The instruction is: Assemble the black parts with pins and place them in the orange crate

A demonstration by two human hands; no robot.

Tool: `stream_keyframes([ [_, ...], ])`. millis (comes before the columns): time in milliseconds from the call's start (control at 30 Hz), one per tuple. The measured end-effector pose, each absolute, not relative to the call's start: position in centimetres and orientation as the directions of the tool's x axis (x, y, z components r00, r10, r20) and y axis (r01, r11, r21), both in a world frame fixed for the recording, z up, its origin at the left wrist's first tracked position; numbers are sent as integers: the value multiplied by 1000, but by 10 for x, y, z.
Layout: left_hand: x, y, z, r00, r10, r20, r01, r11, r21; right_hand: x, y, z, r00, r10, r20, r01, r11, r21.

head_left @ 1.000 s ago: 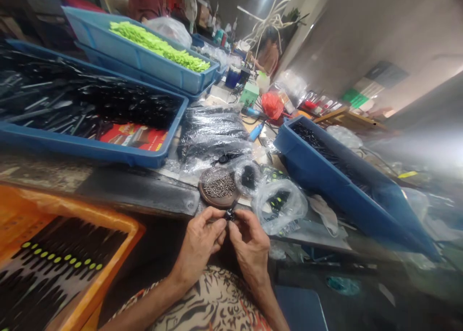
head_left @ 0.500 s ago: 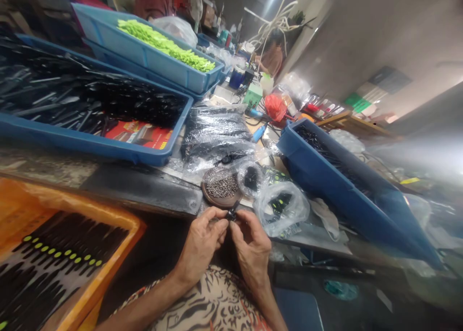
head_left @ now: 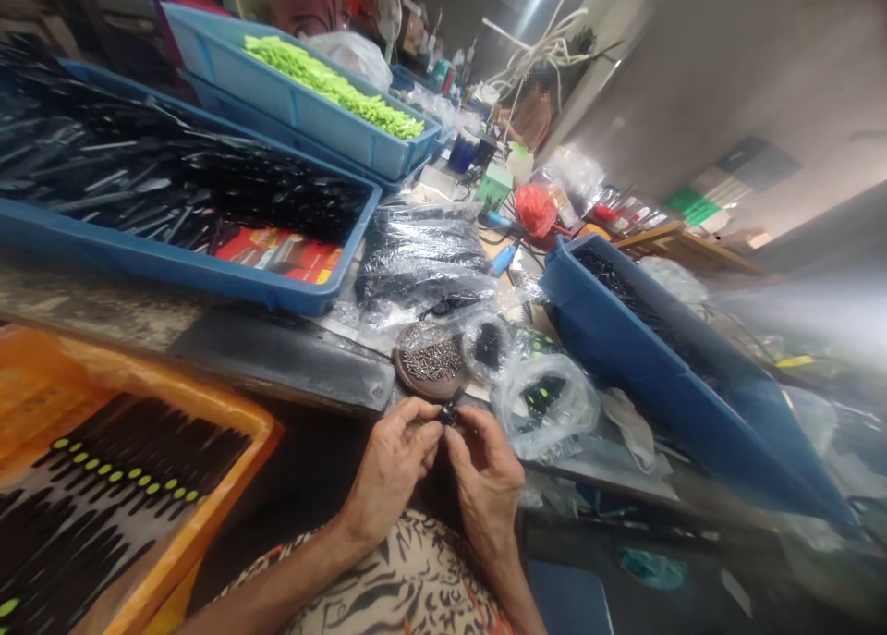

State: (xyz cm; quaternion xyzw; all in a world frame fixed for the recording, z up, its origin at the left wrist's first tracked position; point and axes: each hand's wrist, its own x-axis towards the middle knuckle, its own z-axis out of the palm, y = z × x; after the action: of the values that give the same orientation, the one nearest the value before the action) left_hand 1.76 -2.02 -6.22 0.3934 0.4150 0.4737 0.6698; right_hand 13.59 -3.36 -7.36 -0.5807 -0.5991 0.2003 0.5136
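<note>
My left hand (head_left: pixel 389 469) and my right hand (head_left: pixel 487 473) meet in front of my lap, pinching a small black plastic part (head_left: pixel 450 411) between their fingertips. Much of the part is hidden by my fingers. Just beyond them lies a round brown dish (head_left: pixel 430 361) heaped with small metal screws. To the right of my right hand sit a clear plastic bag (head_left: pixel 544 406) holding black pieces with green dots and a smaller bag (head_left: pixel 487 347) with black pieces.
An orange crate (head_left: pixel 139 441) of black handles with green dots stands at my left. Blue trays of black tools (head_left: pixel 208 270) and green pieces (head_left: pixel 311 122) cover the bench, with another blue tray (head_left: pixel 637 358) at right. Two co-workers sit farther back.
The whole scene has shifted slightly right in view as my head turned. My hands still hold the small black part, with little change in their grip.
</note>
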Motion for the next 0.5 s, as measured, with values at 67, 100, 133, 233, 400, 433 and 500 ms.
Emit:
stream_keyframes([
  [67,18,-20,-62,207,961,-182,-317,242,917,136,-34,-74,208,904,374,482,238,-843],
  [100,18,-20,-62,206,962,-180,-318,240,917,136,-34,-75,210,905,370,479,235,-846],
  [133,18,-19,-62,206,962,-179,-317,239,918,136,-34,-75,210,905,369,480,234,-845],
  [233,17,-19,-62,206,963,-175,-320,236,918,138,-34,-78,205,903,377,487,240,-839],
  [400,17,-20,-63,200,963,-182,-333,241,912,139,-34,-80,210,916,341,432,226,-873],
  [433,17,-20,-63,199,963,-182,-329,241,913,139,-34,-80,218,923,318,416,207,-885],
  [500,17,-20,-64,194,964,-181,-322,237,917,138,-34,-77,235,939,251,373,151,-915],
])
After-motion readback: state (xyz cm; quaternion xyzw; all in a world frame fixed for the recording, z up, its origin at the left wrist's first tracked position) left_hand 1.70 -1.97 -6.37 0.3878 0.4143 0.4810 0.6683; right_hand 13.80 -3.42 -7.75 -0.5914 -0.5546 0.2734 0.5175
